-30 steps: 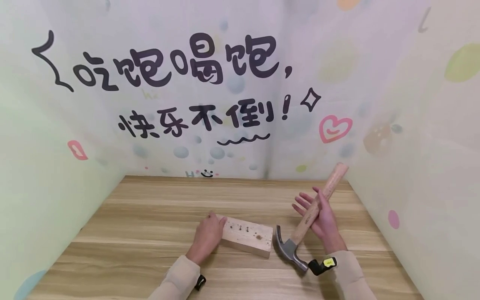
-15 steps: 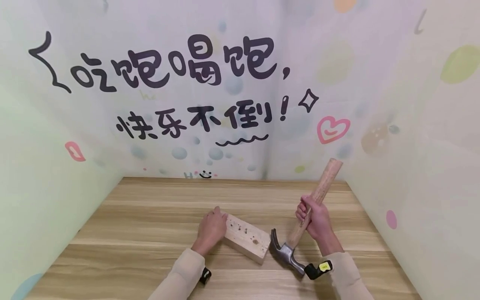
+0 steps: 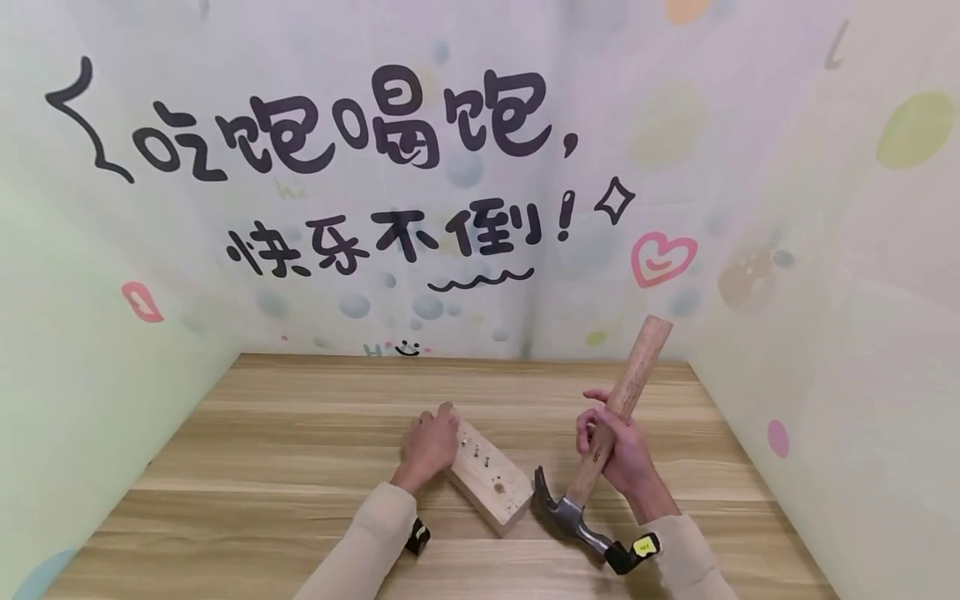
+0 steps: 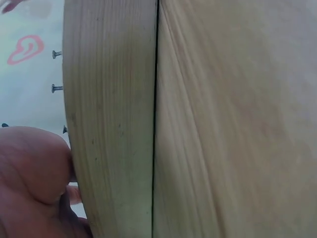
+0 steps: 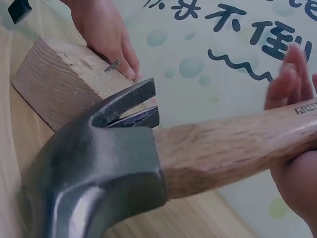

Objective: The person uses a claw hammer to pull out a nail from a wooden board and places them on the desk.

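Observation:
A pale wooden block (image 3: 491,483) lies slanted on the wood-grain table (image 3: 247,500), with several nails (image 4: 57,88) standing partly out of its top. My left hand (image 3: 431,446) grips its far end, and the thumb side shows against the block in the left wrist view. In my right hand (image 3: 626,458) is a claw hammer (image 3: 573,517), held by its wooden handle (image 5: 218,153) partway along, with some fingers loosely spread. The metal head points down toward me, and its claw (image 5: 133,101) faces the block's near end, close beside it.
Behind the table stands a printed backdrop (image 3: 480,250) with black lettering, and pale walls rise at both sides. A black wrist strap with a yellow label (image 3: 643,547) sits on the right sleeve, near the hammer head.
The block has turned clockwise, its near end swinging toward me, with the left hand on it. My right hand closed on the hammer handle, then loosened some fingers; the hammer moved slightly left.

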Demonstrator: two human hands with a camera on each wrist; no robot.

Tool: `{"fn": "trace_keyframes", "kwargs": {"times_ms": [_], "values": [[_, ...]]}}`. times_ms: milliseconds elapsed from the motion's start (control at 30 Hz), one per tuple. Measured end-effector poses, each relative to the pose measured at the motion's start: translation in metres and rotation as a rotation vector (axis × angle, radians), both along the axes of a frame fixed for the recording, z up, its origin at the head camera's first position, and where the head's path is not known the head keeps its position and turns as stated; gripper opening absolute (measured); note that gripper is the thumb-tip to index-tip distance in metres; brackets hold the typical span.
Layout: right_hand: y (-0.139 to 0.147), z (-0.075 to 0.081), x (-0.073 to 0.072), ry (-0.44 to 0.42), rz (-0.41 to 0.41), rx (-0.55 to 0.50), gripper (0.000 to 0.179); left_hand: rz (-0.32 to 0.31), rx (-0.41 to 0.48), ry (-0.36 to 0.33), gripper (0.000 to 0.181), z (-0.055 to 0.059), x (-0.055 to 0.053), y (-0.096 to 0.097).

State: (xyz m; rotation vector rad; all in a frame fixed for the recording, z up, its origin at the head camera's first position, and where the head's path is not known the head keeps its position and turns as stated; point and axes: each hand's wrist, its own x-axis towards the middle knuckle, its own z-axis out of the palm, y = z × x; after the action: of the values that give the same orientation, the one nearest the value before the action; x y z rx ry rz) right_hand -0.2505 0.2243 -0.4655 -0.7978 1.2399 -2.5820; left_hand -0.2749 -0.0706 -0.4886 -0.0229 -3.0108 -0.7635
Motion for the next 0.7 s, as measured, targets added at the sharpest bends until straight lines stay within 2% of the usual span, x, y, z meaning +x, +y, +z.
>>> {"fn": "trace_keyframes", "kwargs": {"times_ms": [100,200,267,367,533,700], "values": [[-0.005,-0.001,0.001,-0.016,-0.006,-0.006,0.03,-0.018,0.012,0.005,0.041,-0.002,-0.004,0.004],[-0.01,0.003,0.003,-0.002,0.049,-0.019,0.032,-0.036,0.037,0.013,0.042,-0.004,-0.008,0.007],[-0.013,0.009,0.005,0.011,0.081,0.007,0.029,-0.049,0.044,0.025,0.043,-0.006,-0.011,0.008],[-0.02,0.019,0.008,0.032,0.094,0.103,0.022,-0.068,0.067,0.042,0.044,-0.008,-0.015,0.009],[-0.032,0.036,0.008,0.061,0.018,0.31,0.018,-0.104,0.102,0.064,0.045,-0.009,-0.02,0.012],[-0.047,0.05,0.005,0.065,-0.012,0.423,0.018,-0.135,0.12,0.05,0.042,-0.01,-0.023,0.017]]}}
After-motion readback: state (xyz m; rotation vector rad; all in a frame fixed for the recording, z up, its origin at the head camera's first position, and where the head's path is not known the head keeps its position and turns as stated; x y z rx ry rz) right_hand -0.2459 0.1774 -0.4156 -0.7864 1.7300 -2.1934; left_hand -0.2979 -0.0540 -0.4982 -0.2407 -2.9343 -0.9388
